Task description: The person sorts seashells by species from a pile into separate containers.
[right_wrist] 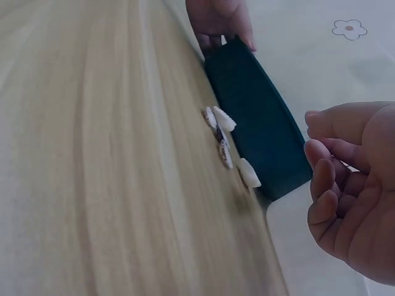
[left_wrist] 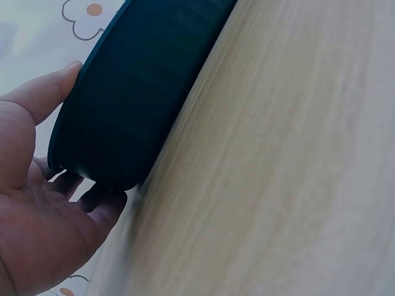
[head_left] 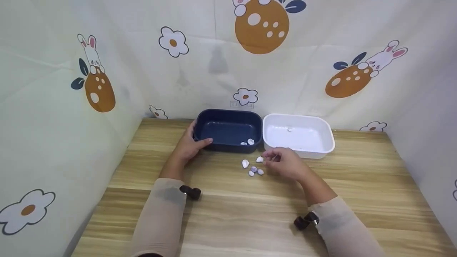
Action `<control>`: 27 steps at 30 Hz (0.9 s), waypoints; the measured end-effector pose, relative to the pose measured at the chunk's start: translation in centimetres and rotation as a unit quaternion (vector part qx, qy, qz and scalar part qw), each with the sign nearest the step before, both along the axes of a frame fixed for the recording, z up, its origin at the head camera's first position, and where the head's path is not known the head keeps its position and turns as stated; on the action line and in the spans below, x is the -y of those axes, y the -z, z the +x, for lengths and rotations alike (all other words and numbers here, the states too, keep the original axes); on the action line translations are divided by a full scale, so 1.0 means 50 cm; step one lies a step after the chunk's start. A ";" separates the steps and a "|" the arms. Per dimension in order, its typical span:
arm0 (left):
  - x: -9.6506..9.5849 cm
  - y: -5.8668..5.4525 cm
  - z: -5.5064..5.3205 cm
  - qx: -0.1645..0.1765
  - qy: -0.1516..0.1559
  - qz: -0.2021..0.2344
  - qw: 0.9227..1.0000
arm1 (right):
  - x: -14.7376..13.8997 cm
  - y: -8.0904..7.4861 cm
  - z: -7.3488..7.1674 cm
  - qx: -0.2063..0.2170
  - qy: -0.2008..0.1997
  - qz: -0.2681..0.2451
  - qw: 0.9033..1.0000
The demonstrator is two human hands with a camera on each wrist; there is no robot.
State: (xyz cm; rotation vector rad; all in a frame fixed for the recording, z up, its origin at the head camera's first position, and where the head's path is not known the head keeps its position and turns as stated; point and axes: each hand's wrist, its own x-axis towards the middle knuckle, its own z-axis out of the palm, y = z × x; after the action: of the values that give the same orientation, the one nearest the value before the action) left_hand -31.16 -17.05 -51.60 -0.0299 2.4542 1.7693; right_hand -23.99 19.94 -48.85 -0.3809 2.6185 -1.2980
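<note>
At the left end of a dark blue basin, my left hand grips the wall, thumb over the front rim and fingers round the side. The left wrist view shows those fingers curled under the basin's end. My right hand hovers above the table by the white basin's front, fingers loosely bent. In the right wrist view its thumb and index fingertip are close together with nothing visible between them. Nearest to it is a white seashell. Another white shell and several small speckled shells lie beside it.
A white basin stands against the dark one's right side, with one small pale piece inside. Two white pieces lie in the dark basin's front right corner. A patterned curtain rises behind the wooden table.
</note>
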 end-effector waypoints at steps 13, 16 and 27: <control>-0.003 -0.001 0.003 -0.015 0.005 0.018 1.000 | 0.012 0.036 -0.004 0.001 -0.053 0.009 0.999; -0.003 -0.001 0.003 -0.017 0.005 0.016 1.000 | 0.012 0.042 -0.004 0.007 -0.053 0.007 0.999; -0.001 0.001 0.000 -0.013 0.003 0.018 1.000 | 0.015 0.063 -0.003 0.007 -0.069 0.014 0.998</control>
State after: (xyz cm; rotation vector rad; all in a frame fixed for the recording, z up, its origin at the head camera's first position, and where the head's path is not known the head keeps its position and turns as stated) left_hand -31.16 -17.00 -51.64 0.0032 2.4377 1.8214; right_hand -24.15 19.20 -51.98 -0.5359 2.5460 -1.2155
